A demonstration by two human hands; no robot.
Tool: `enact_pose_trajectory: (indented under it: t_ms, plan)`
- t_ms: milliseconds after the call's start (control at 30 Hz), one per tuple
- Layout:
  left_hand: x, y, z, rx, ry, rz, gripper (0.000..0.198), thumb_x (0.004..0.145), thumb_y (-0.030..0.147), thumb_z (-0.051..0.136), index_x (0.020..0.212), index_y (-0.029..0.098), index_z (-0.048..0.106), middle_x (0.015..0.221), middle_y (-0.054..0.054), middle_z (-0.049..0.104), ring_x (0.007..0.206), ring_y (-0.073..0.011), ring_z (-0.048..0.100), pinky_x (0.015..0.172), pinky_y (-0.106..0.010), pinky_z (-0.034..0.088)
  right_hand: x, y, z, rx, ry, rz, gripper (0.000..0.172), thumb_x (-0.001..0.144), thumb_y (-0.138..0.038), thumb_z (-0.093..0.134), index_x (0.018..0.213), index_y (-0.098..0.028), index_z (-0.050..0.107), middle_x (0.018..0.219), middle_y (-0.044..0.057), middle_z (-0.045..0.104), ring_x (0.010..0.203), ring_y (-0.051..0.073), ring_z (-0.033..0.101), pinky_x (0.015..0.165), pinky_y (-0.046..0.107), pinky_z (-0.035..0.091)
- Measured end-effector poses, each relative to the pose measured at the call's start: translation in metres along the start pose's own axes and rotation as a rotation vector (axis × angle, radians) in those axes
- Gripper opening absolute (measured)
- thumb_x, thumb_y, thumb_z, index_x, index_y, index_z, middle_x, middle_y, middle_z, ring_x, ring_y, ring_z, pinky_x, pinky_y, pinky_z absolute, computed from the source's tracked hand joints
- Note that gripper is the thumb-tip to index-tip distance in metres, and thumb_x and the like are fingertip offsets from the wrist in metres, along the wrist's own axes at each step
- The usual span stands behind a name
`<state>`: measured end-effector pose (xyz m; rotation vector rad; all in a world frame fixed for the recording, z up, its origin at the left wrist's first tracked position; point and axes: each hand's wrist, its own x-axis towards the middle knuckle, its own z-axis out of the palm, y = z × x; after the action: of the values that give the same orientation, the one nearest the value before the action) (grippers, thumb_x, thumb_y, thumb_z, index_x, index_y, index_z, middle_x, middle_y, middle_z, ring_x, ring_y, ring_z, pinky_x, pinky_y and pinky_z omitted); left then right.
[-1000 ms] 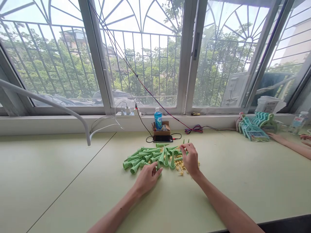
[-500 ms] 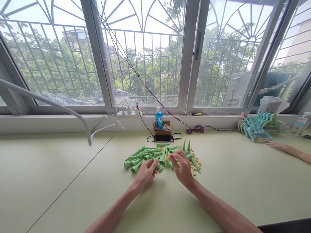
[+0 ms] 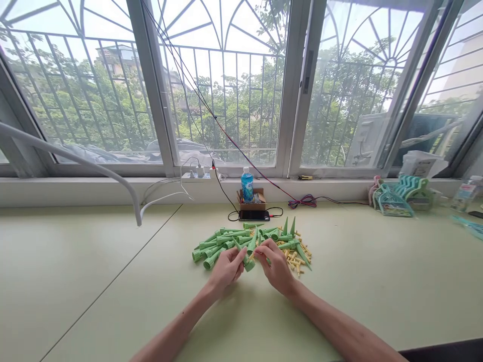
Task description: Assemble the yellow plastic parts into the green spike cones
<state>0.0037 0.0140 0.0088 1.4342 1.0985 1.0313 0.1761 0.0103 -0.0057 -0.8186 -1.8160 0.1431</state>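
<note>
My left hand (image 3: 227,269) is closed around a green plastic cone-shaped spike (image 3: 248,263), its wide collar end facing right and its point up and left. Pinched in the fingers of my right hand (image 3: 274,262) is a small yellow peg (image 3: 252,255), which is at or touching the spike's collar; I cannot tell whether it is in a hole. Behind my hands lies a pile of similar green spikes (image 3: 215,250), several with open round ends. To the right of it, loose yellow pegs (image 3: 293,259) are heaped, partly under other green spikes.
At the back stand a blue bottle (image 3: 247,185), a small cardboard box (image 3: 258,205) and a phone (image 3: 253,215) with a cable. Hangers (image 3: 396,201) are stacked at the far right. A white curved tube (image 3: 128,188) reaches in at left. A power strip (image 3: 196,176) sits by the sill.
My right hand has moved left and slightly down, bringing the yellow peg to the green spike. My left hand stays put. Another person's hand at the far right has left the view.
</note>
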Motion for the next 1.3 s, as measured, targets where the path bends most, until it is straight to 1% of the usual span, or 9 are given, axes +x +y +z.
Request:
enact_pose_trajectory:
  t_ms: [133,267,500,833,1300]
  plan:
    - [-0.0006,0.0009,0.0002,0.012,0.004,-0.002,0.051,0.081,0.063,0.058,0.063,0.019,0.041,0.042,0.008,0.042,0.033,-0.0041,0.029,0.034,-0.019,0.018,0.0007,0.0026,0.001,0.019,0.011,0.003,0.02,0.099,-0.023,0.046,0.091,-0.02,0.064,0.086,0.005,0.056,0.077,0.016,0.057,0.069,0.026,0.05]
    - [-0.0018,0.002,0.0002,0.027,0.0,-0.02,0.05,0.082,0.062,0.058,0.063,0.019,0.041,0.04,0.008,0.041,0.034,-0.0044,0.028,0.034,-0.019,0.019,0.0012,0.0057,0.002,0.029,0.04,-0.01,0.018,0.099,-0.022,0.047,0.091,-0.02,0.063,0.085,0.005,0.055,0.077,0.017,0.056,0.068,0.026,0.049]
    - [-0.003,0.0031,0.0007,0.012,0.007,-0.041,0.05,0.081,0.062,0.059,0.062,0.02,0.039,0.039,0.009,0.039,0.034,-0.0046,0.028,0.034,-0.018,0.019,0.0005,0.0064,0.0025,0.042,0.015,0.004,0.016,0.098,-0.02,0.049,0.091,-0.019,0.062,0.086,0.005,0.055,0.077,0.016,0.055,0.068,0.026,0.049]
    - [-0.0002,-0.0009,0.0003,-0.032,0.028,-0.083,0.053,0.077,0.067,0.06,0.063,0.02,0.041,0.04,0.008,0.041,0.034,-0.0046,0.029,0.033,-0.017,0.018,0.0003,0.0072,0.003,0.062,-0.002,0.004,0.015,0.098,-0.018,0.049,0.091,-0.02,0.062,0.088,0.005,0.055,0.079,0.016,0.055,0.071,0.026,0.048]
    - [0.0011,-0.002,0.0003,-0.036,0.024,-0.058,0.053,0.077,0.066,0.061,0.063,0.02,0.042,0.038,0.008,0.042,0.031,-0.005,0.029,0.032,-0.018,0.019,0.0025,0.0053,0.0016,0.081,-0.009,-0.015,0.016,0.098,-0.018,0.048,0.09,-0.02,0.061,0.087,0.005,0.054,0.078,0.016,0.055,0.069,0.027,0.049]
